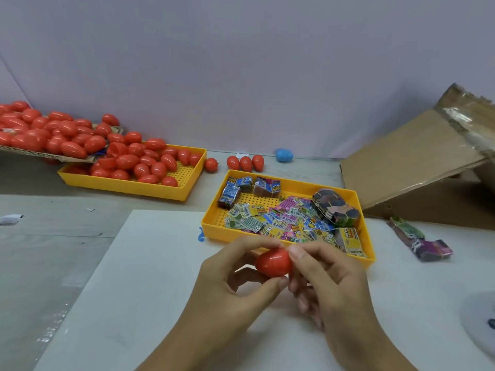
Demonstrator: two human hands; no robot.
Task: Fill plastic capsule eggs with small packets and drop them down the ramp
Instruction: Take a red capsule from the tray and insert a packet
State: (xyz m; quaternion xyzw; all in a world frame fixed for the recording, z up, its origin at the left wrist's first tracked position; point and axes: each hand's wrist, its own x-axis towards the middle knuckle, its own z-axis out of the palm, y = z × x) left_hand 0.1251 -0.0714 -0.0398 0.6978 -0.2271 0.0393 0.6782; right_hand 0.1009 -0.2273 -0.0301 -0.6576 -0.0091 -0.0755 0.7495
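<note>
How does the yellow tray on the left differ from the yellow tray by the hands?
The left yellow plastic tray holds red plastic eggs; the nearer yellow plastic tray holds small printed packets. The left one lies farther back, partly under a cardboard sheet. Both have perforated floors.

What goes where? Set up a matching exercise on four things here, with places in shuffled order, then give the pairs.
Things:
1. red plastic capsule egg
2. lone blue plastic egg
3. loose colourful printed packets
4. brown cardboard ramp

Places:
A. far right, sloping up from the table
B. between left hand and right hand
C. on the table by the back wall
D. in the near yellow plastic tray

Pairs: 1-B, 2-C, 3-D, 4-A
</note>
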